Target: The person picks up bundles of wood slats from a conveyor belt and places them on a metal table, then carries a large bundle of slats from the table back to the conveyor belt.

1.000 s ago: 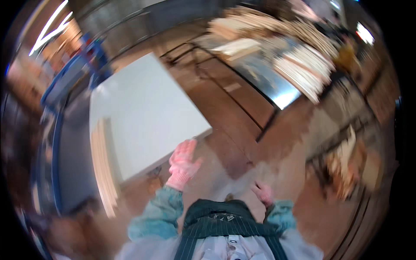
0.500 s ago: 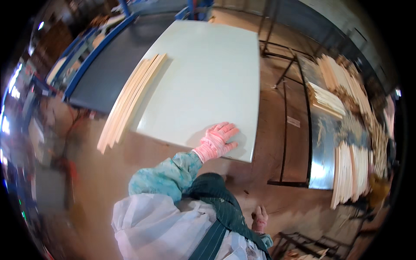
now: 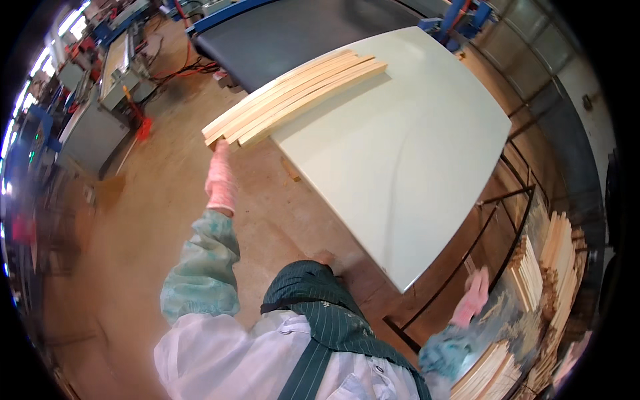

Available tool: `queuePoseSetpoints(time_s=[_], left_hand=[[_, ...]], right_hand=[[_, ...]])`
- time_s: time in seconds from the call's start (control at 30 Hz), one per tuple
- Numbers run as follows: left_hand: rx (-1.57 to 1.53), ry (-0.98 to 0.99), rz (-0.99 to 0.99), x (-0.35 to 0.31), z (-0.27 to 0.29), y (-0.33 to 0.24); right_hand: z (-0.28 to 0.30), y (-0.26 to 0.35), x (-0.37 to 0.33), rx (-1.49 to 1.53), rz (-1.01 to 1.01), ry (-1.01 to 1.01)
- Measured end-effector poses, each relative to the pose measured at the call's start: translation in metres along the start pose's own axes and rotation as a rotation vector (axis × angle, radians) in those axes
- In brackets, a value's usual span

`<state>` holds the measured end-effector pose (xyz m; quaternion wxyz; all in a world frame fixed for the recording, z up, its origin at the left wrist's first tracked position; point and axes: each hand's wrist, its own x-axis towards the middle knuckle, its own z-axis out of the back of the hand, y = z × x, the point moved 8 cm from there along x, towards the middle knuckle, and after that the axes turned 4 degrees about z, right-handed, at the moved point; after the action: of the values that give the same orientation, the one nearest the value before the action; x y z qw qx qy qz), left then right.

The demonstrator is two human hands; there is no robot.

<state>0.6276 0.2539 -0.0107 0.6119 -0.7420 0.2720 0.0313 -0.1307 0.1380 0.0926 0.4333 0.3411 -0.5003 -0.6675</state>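
Note:
A stack of pale wooden strips lies along the far left edge of a large pale grey-green tabletop, its near ends sticking out past the edge. My left hand, in a pink and white glove, reaches out to those near ends. Its fingertips are at the end of one strip, and whether they grip it is hidden. On the right, my right hand in a matching glove hangs beyond the tabletop's near corner. Its fingers are stretched out, with nothing visible in them.
A dark conveyor belt in a blue frame adjoins the tabletop's far side. At the right, a metal bench behind dark metal bars bears wooden strips and more piles. Machines and cables stand at the far left.
My view has turned left. My left hand has left the tabletop's near edge and moved to the ends of the strips. My right hand has risen and moved toward the bench.

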Motion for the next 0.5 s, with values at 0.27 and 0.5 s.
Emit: queuePoseSetpoints(time_s=[0.27,0.5], left_hand=[[0.480,0.282,-0.504,0.006,-0.034,-0.054],[0.052,0.151,0.083,-0.056,-0.054,-0.111]], right_hand=[[-0.165,0.109,-0.010,0.080,0.326,0.276],[-0.417,0.169,-0.113,0.276,-0.065,0.897]])
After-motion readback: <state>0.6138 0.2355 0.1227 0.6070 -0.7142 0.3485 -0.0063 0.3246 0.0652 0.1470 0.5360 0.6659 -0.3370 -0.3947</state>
